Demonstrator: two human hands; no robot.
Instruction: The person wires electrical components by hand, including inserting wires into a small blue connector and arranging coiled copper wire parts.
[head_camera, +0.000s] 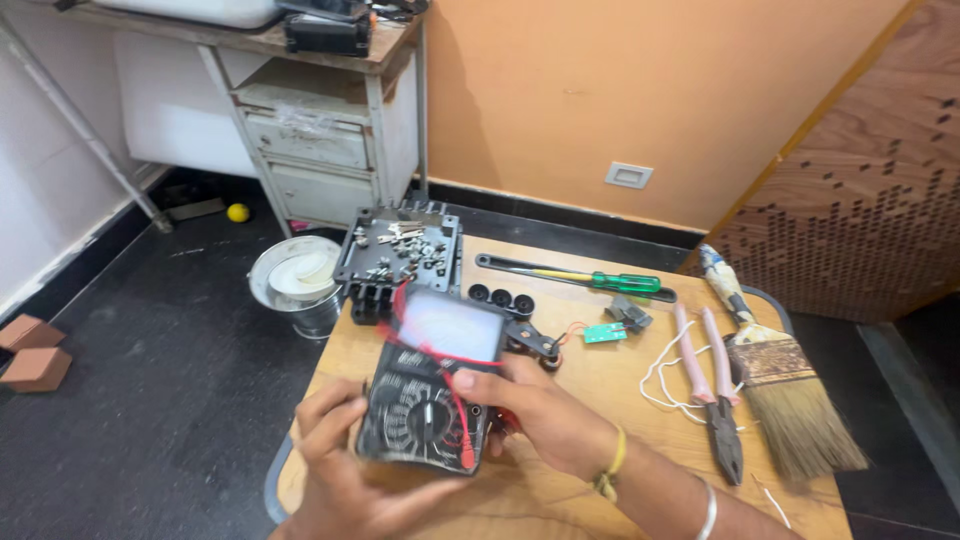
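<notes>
Low in the middle of the frame, both hands grip a black meter: the left hand cupped under its lower edge, the right hand pinching its side, thumb beside the dial. Pliers and a brush lie right.

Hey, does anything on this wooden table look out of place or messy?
Yes. The black plastic tray full of loose screws overhangs the far edge of the wooden table, so it looks precarious. The red test lead lies tangled across the black analogue multimeter held by the left hand and right hand.
</notes>
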